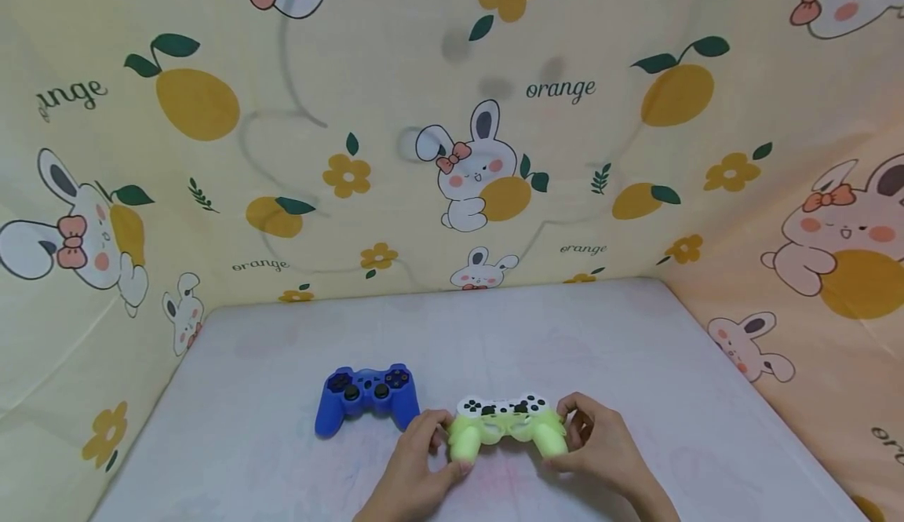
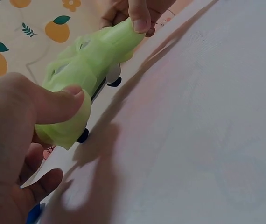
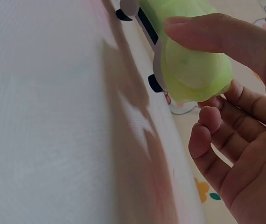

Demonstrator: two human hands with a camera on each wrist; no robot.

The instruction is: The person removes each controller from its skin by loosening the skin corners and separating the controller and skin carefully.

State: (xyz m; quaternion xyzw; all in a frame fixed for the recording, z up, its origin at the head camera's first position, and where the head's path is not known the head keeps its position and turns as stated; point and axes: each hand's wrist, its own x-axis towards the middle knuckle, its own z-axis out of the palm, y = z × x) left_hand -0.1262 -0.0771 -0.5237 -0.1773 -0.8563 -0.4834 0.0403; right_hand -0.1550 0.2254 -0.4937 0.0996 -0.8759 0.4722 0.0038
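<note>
A white game controller point(image 1: 504, 406) with black buttons is partly covered by a light green, soft-looking cover point(image 1: 463, 437). The green material lies over both handles, while the white button face shows along the far side. My left hand point(image 1: 422, 459) grips the left handle, its thumb pressed on the green cover point(image 2: 72, 74) in the left wrist view. At the other end, my right hand point(image 1: 600, 445) holds the right handle between thumb and fingers. In the right wrist view, the thumb point(image 3: 203, 32) lies across the cover, and some fingers curl loosely below it.
A blue controller point(image 1: 367, 390) with black sticks lies to the left, close to my left hand. Both controllers are over a table covered with a whitish cloth point(image 1: 452, 334). Cream fabric point(image 1: 395, 59) printed with rabbits and oranges hangs around the back and sides.
</note>
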